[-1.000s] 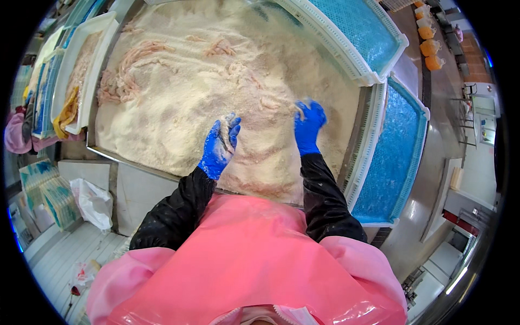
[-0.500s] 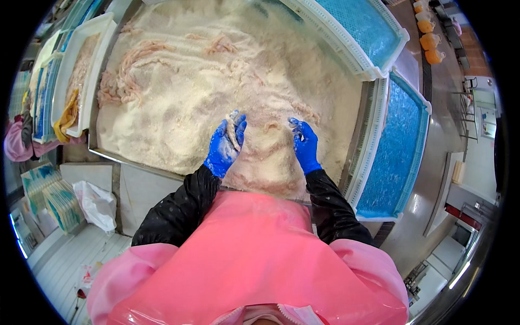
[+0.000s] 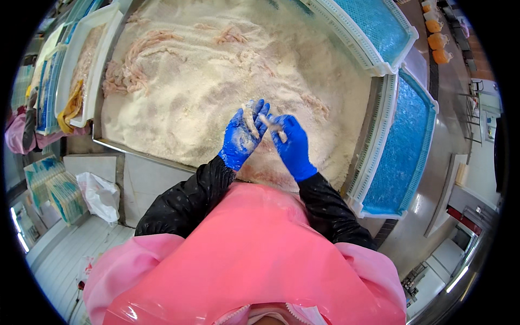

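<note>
Blue gloves cover both hands, held over a wide metal-rimmed tray (image 3: 145, 155) of pale crumbs (image 3: 179, 111). In my left hand (image 3: 238, 142), palm up and dusted with crumbs, lies a coated strip of pale meat or fish (image 3: 249, 120). My right hand (image 3: 293, 145) has come close beside it and pinches a second coated strip (image 3: 271, 124) between thumb and fingers. That strip's near end pokes toward the left fingers; whether it touches them I cannot tell. Raw pinkish strips (image 3: 127, 76) lie heaped at the tray's left, with a small clump (image 3: 232, 34) farther back.
White-rimmed blue mesh trays (image 3: 398, 146) line the right side. A white tub (image 3: 111, 32) with pale pieces and a yellow cloth (image 3: 72, 111) stands left. At lower left are a white plastic bag (image 3: 100, 195) and stacked panels (image 3: 54, 187).
My right hand has moved left toward my left hand, and a coated strip now shows in its fingers. My left hand has turned more open under its strip. The view has shifted slightly.
</note>
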